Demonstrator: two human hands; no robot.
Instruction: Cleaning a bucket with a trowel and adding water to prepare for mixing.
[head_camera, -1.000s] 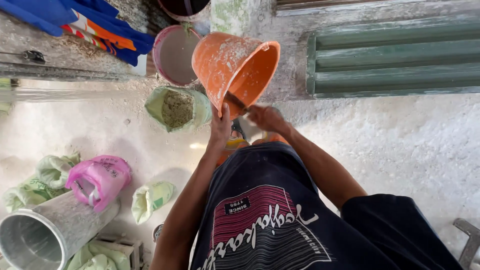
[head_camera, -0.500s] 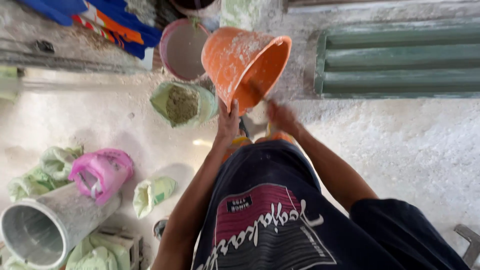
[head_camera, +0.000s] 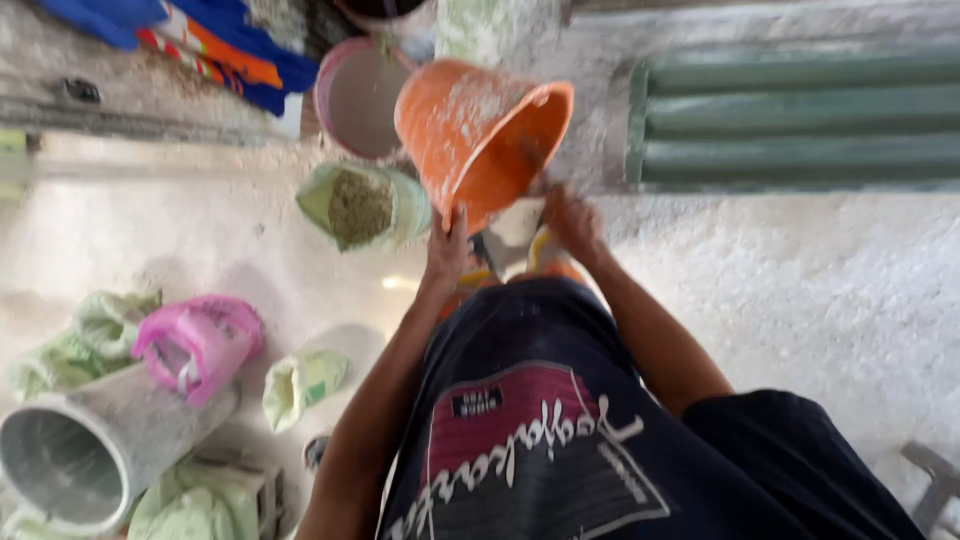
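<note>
From my feed the scene is bright with soft daylight, and the pale floor (head_camera: 820, 300) washes out nearly white with a small glare spot near its middle. Shadows are faint and diffuse, pooling under the grey pipe (head_camera: 90, 450). Motion blur smears everything, worst on the orange bucket (head_camera: 480, 130) and at the frame edges.

The single camera sat on the person's head and looked steeply down past the dark printed shirt (head_camera: 540, 440) to the pale, dusty floor (head_camera: 800, 300). It was close enough that the torso and both forearms filled the lower middle of the view. The far edge of the scene, with the green ribbed sheet (head_camera: 800, 110), lay along the top. No second view existed, so nothing was shared between cameras.
</note>
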